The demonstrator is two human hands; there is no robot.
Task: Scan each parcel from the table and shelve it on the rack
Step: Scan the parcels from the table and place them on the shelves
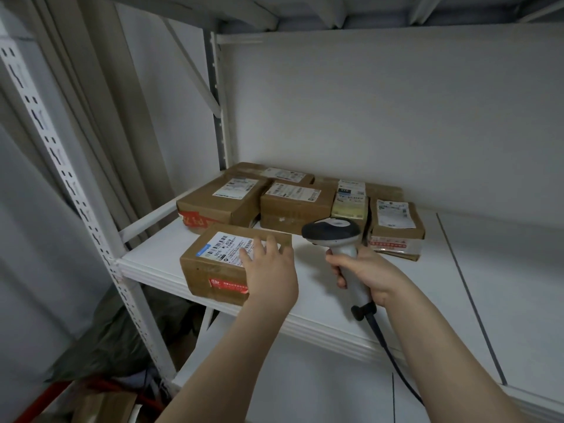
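The box (pixel 219 264) sits near the front edge of the shelf (pixel 335 303), label up. My left grip (pixel 270 271) lies on top of it with loose, flat fingers, not clenched. I should push it straight back, slowly, until it is beside the other boxes (pixel 294 206). My right grip (pixel 367 277) is wrapped round the scanner (pixel 332 232), off to the side.

front-parcel label (pixel 227 247): roughly "M1 A218" | rear yellow-parcel label (pixel 351 190): "OTO" | other print too small
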